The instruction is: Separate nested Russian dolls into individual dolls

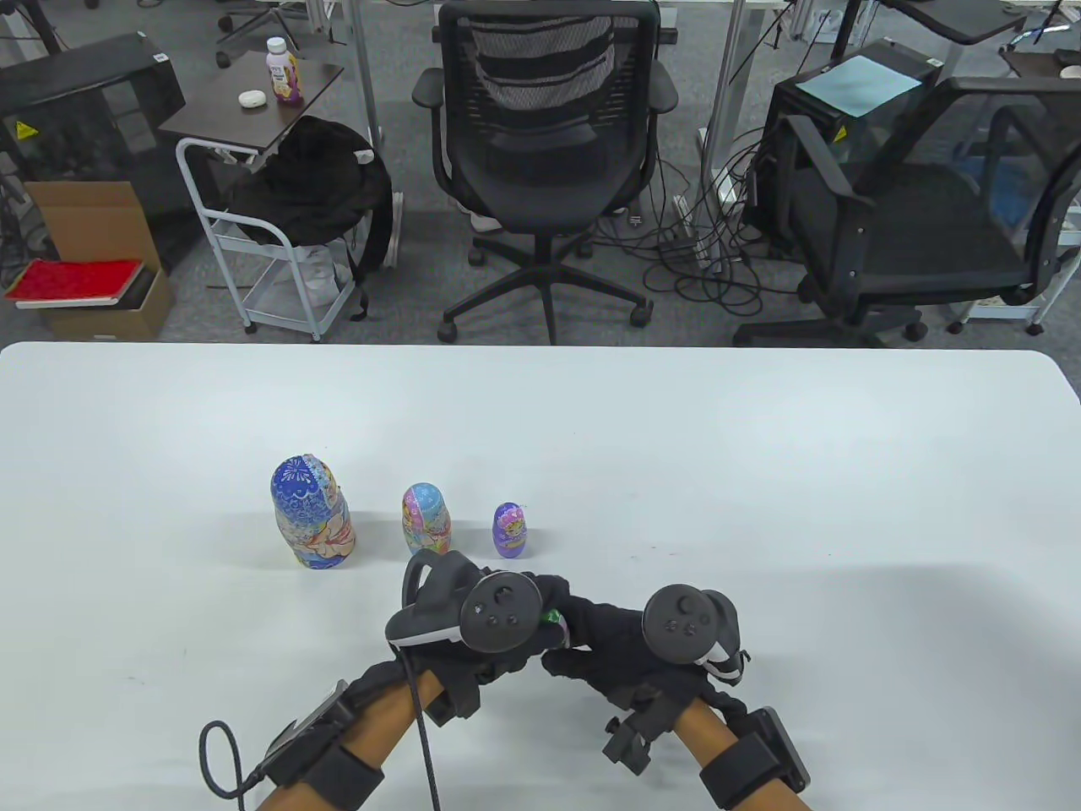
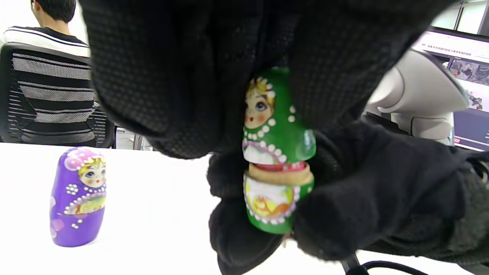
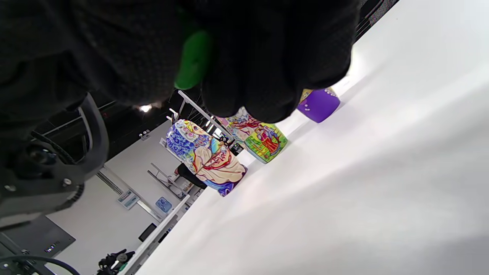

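Observation:
Three dolls stand in a row on the white table: a large blue doll, a middle pink and blue doll and a small purple doll. Both hands meet just in front of them and hold a small green doll between them. My left hand grips its top half and my right hand grips its bottom half. In the left wrist view the two halves stand slightly apart, with a bare wood lip and something red showing in the gap. In the table view only a green speck shows.
The purple doll stands close to the left of the hands in the left wrist view. In the right wrist view the blue doll, the middle doll and the purple doll stand behind the fingers. Office chairs stand beyond the table's far edge.

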The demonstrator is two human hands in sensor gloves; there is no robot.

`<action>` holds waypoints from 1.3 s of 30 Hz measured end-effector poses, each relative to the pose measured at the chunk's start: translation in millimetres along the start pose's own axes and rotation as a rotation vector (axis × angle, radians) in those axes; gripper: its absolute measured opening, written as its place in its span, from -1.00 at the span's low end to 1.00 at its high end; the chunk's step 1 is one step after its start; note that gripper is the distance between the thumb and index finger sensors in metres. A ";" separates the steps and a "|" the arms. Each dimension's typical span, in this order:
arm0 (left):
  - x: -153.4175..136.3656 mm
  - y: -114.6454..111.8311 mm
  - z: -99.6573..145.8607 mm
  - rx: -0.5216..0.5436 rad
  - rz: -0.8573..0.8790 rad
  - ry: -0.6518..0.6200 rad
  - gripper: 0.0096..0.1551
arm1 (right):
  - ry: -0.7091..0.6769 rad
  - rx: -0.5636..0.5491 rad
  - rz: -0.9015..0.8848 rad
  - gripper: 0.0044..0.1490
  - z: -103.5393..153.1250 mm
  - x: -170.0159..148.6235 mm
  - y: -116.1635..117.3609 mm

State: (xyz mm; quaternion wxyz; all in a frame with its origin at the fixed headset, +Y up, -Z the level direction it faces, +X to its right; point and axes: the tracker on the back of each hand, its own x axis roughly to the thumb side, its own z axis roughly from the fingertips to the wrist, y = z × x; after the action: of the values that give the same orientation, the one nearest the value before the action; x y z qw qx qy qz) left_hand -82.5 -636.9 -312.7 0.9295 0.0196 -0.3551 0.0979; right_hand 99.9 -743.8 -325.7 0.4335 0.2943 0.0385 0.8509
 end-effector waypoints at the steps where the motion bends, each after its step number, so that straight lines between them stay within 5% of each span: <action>1: 0.2 2.8 1.0 0.010 -0.010 -0.003 -0.39 | 0.003 -0.009 0.006 -0.12 0.2 -1.1 -0.4; 8: -14.0 15.8 11.7 0.030 -0.114 0.069 -0.39 | 0.023 -0.026 0.048 -0.11 0.8 -5.4 -4.3; 26: -87.2 -74.8 39.1 -0.233 -0.266 0.298 -0.38 | 0.032 -0.037 0.040 -0.12 1.8 -6.6 -6.1; 39: -86.5 -79.2 40.3 -0.214 -0.276 0.293 -0.25 | 0.034 -0.043 0.039 -0.10 1.8 -7.1 -6.1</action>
State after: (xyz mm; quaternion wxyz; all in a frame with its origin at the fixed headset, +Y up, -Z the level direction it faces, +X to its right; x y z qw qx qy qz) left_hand -156.4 -733.4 -337.4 0.9725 -0.0455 -0.2185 -0.0664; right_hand 108.4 -745.7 -329.5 0.4222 0.2711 0.0216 0.8647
